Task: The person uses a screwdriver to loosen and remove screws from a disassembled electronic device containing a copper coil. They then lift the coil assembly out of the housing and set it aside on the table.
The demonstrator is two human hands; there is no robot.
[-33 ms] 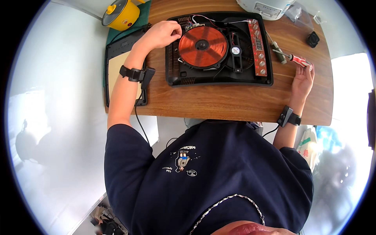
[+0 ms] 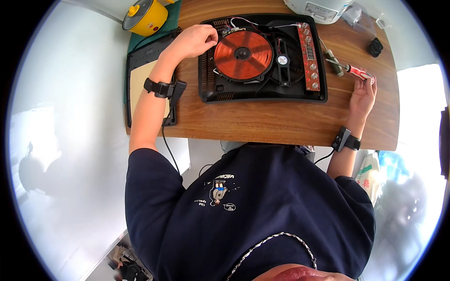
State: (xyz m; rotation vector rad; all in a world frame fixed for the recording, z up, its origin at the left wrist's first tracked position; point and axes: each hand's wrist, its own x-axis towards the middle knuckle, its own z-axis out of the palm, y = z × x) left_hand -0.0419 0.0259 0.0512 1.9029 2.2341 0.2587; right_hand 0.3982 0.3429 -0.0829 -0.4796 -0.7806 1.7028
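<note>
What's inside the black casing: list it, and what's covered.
Visible inside the black casing: orange coil, black bracket, red circuit board. What lies beneath the coil and left hand cannot be seen.

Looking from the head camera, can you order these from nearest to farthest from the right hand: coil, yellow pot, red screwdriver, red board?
1. Red screwdriver: touching the right hand.
2. Red board: to its left.
3. Coil: left of the board.
4. Yellow pot: upper left.

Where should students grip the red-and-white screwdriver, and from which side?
Probably around the thick handle of the red-and-white screwdriver, coming from the right, near the right hand. The handle points right, and its thickness offers more hold than the thin metal shaft, which points left toward the open black housing.
</note>
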